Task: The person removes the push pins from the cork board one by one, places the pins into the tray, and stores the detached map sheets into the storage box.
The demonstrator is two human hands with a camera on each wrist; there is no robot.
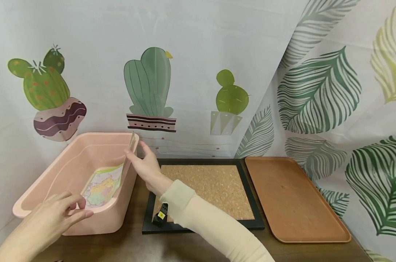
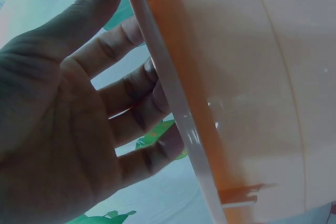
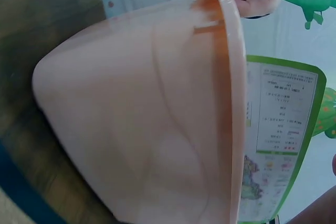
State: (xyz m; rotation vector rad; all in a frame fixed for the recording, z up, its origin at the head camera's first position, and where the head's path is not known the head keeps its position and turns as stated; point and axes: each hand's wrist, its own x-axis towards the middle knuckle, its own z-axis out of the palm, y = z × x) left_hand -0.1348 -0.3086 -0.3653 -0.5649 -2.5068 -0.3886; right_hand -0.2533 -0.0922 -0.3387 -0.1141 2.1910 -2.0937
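Observation:
A pink plastic basin (image 1: 67, 171) stands at the left of the table. My left hand (image 1: 58, 214) is at its near rim, fingers bent over the inside and thumb on the outside; the left wrist view shows the fingertips behind the rim (image 2: 181, 111). At the basin's right side, my right hand (image 1: 149, 163) holds a thin board, seen nearly edge-on, between thumb and fingers. In the right wrist view a green-bordered printed board (image 3: 281, 114) rises above the rim. A coloured map (image 1: 101, 187) shows inside the basin; whether it joins the held board, I cannot tell.
A cork board (image 1: 208, 189) in a black frame lies right of the basin. A small black strap (image 1: 161, 214) with a yellow mark is by my right wrist. Farther right is a brown tray (image 1: 294, 200). A curtain with cactus and leaf prints (image 1: 198, 54) hangs behind.

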